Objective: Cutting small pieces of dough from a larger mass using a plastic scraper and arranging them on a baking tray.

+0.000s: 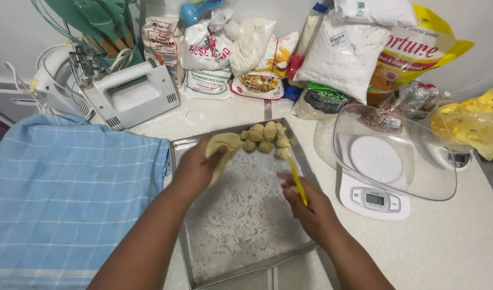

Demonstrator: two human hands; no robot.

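Observation:
My left hand [195, 166] holds a flattened piece of pale dough [223, 146] over the floured metal tray [241, 215]. My right hand [311, 207] grips a thin yellow stick-like tool [297, 181], pointing up toward the tray's far right corner. Several small dough balls [265, 138] are clustered at the tray's far edge, just beyond the flattened dough. Both forearms reach in from the bottom of the view.
A blue checked cloth [69, 193] covers the left. A white hand mixer [131, 94] and green utensils sit at the back left. Flour bags [343, 48] line the wall. A kitchen scale [374, 198] with a clear bowl [397, 156] stands right, beside yellow plastic [472, 121].

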